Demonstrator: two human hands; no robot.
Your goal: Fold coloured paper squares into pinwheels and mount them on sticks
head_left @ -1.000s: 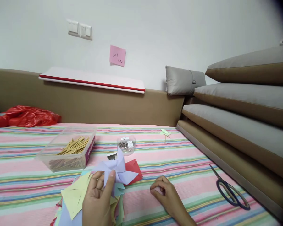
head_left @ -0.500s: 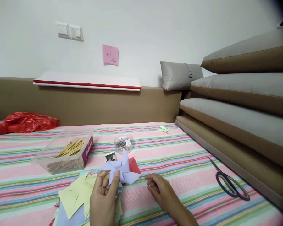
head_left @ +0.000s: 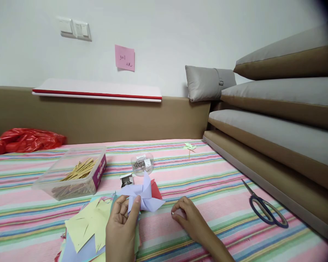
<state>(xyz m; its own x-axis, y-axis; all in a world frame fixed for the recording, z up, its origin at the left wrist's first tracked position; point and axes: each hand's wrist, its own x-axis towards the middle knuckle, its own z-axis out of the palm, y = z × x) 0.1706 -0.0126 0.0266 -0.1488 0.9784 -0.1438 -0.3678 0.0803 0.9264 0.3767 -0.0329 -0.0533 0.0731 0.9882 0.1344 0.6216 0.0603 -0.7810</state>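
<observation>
My left hand [head_left: 123, 223] pinches a lilac paper pinwheel [head_left: 150, 204] at its middle, thumb in front. A red piece of paper [head_left: 155, 190] shows behind its blades. To the right, apart from the pinwheel, my right hand [head_left: 190, 218] is closed, with a tiny silvery thumbtack [head_left: 172, 213] between thumb and fingertips. Beneath and beside my left hand lies a stack of cut paper sheets [head_left: 84, 225], yellow on top. Beyond the pinwheel are a small open box [head_left: 126, 179] with dark metal bits and a clear container [head_left: 142, 164] of small metal pieces.
A clear plastic tub [head_left: 71, 189] of wooden sticks stands left on the striped cloth [head_left: 164, 243]. Scissors [head_left: 264, 207] lie at right, blades partly spread. A green pinwheel on a stick [head_left: 190, 147] lies farther back. Stacked cushions [head_left: 276, 134] border the right; a red plastic bag [head_left: 30, 140] lies far left.
My right hand's fingers have turned slightly, bringing the thumbtack more into sight. The pinwheel in my left hand is tilted a little differently. The view has shifted slightly.
</observation>
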